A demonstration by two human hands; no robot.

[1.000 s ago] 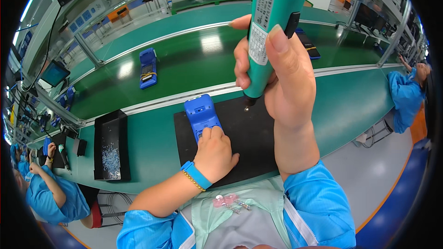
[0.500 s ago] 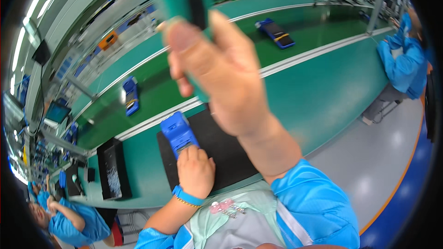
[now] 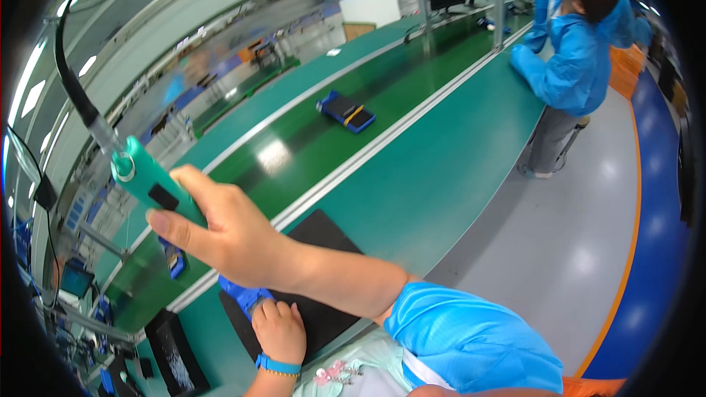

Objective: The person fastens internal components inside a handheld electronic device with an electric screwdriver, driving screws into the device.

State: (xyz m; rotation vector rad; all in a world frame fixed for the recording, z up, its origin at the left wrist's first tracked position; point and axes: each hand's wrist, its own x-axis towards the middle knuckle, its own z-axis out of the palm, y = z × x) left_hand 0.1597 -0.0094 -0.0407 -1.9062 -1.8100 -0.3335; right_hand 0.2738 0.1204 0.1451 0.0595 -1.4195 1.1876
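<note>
Clamped round the green power screwdriver point(image 3: 151, 180) with the right hand point(image 3: 235, 231), up above the tabletop point(image 3: 434, 206), slanting off lengthwise to the upper left, with the tip out of sight. And down below, to the blue device point(image 3: 245, 294) on the dark mat point(image 3: 327, 246), right against the left hand point(image 3: 279, 332), clearly nearer, with fingers touching the near end! Can't tell there whether wrapped round or merely resting. Running ahead and slightly left from that left hand, angled lengthwise from far left to near right. From the right hand: beneath and closer to the body, partly covered from view. Over to the left, a black tray point(image 3: 163, 327).
</note>
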